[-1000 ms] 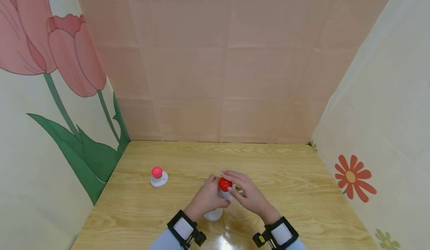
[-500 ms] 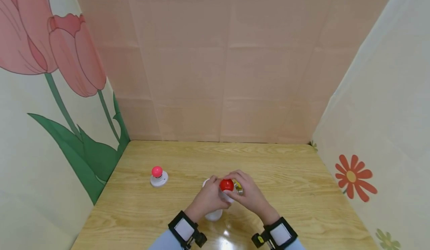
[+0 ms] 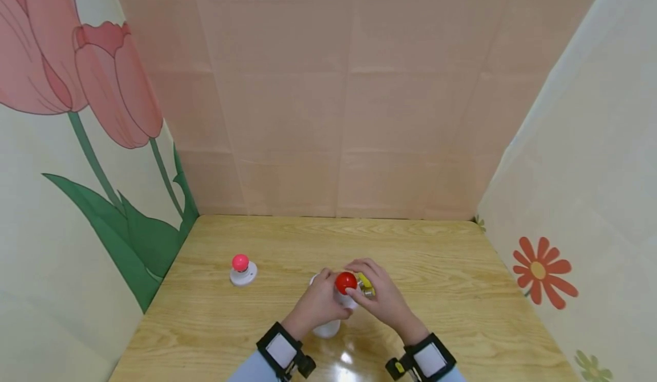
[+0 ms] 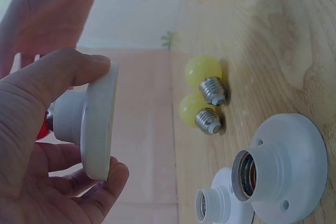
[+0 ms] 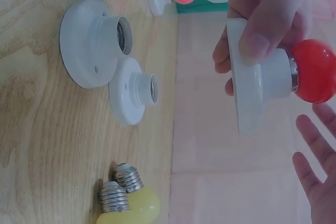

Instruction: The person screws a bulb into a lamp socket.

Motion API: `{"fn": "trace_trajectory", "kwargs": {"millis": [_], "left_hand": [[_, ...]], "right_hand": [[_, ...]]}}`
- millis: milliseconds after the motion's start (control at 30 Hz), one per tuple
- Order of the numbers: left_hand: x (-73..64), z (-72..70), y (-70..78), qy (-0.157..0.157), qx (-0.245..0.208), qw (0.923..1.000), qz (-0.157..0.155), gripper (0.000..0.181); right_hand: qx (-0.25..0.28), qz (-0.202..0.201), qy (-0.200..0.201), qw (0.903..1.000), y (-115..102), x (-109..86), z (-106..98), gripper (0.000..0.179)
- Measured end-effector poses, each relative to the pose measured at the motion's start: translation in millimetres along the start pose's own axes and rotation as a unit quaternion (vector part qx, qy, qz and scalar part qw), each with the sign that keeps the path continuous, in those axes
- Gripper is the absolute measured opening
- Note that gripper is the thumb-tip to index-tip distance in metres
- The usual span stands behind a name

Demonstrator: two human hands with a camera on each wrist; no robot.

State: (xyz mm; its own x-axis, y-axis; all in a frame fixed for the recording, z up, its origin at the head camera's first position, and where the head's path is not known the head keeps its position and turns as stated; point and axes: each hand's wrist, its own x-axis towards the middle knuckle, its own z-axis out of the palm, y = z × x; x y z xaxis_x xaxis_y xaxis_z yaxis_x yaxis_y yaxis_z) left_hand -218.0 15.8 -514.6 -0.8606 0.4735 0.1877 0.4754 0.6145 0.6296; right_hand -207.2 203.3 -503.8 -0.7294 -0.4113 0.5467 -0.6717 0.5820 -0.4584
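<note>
My left hand [image 3: 320, 301] grips a white lamp holder [image 4: 97, 124] by its round base, thumb on one side and fingers on the other. A red light bulb [image 5: 315, 72] sits in that holder's socket, with a little of its metal cap showing. Close around the bulb is my right hand [image 3: 385, 299], its thumb by the near side in the head view. In the right wrist view, several right fingers [image 5: 315, 137] are loosely extended just beside the bulb. Whether the right thumb touches the glass is unclear.
Two white lamp holders [image 5: 89, 43] [image 5: 127, 92] stand on the wooden table [image 3: 441, 336] with bare sockets. Two yellow bulbs [image 4: 203, 72] [image 4: 191, 108] lie beyond them. At the left, a pink bulb [image 3: 240, 263] sits in another white holder [image 3: 243, 275].
The right fingers turn about the red bulb, close on it half a second ago and slightly looser now. The bulb shifts a little right. The left hand keeps its grip on the lamp holder.
</note>
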Motion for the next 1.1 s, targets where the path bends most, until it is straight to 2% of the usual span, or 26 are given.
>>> {"fn": "trace_trajectory", "kwargs": {"millis": [133, 233, 367, 767, 1100], "left_hand": [[0.6, -1.5, -0.4, -0.012, -0.011, 0.9997, -0.018, 0.06], [0.6, -2.2, 0.1, -0.013, -0.006, 0.9998, -0.016, 0.06], [0.5, -2.5, 0.6, -0.007, 0.009, 0.9999, -0.007, 0.064], [-0.2, -2.1, -0.1, -0.02, 0.013, 0.9996, -0.016, 0.068], [0.1, -2.4, 0.5, -0.011, 0.019, 0.9998, 0.002, 0.066]], "right_hand": [[0.005, -0.021, 0.0, 0.9998, -1.1, 1.0, -2.0, 0.045], [0.011, -0.043, -0.004, 0.999, -0.6, 1.4, -1.7, 0.047], [0.01, -0.053, -0.007, 0.9985, 1.3, 0.2, 0.7, 0.045], [-0.005, -0.039, 0.007, 0.9992, 2.3, 0.0, 2.6, 0.036], [-0.012, -0.043, 0.028, 0.9986, 5.2, 2.3, 4.5, 0.034]]}}
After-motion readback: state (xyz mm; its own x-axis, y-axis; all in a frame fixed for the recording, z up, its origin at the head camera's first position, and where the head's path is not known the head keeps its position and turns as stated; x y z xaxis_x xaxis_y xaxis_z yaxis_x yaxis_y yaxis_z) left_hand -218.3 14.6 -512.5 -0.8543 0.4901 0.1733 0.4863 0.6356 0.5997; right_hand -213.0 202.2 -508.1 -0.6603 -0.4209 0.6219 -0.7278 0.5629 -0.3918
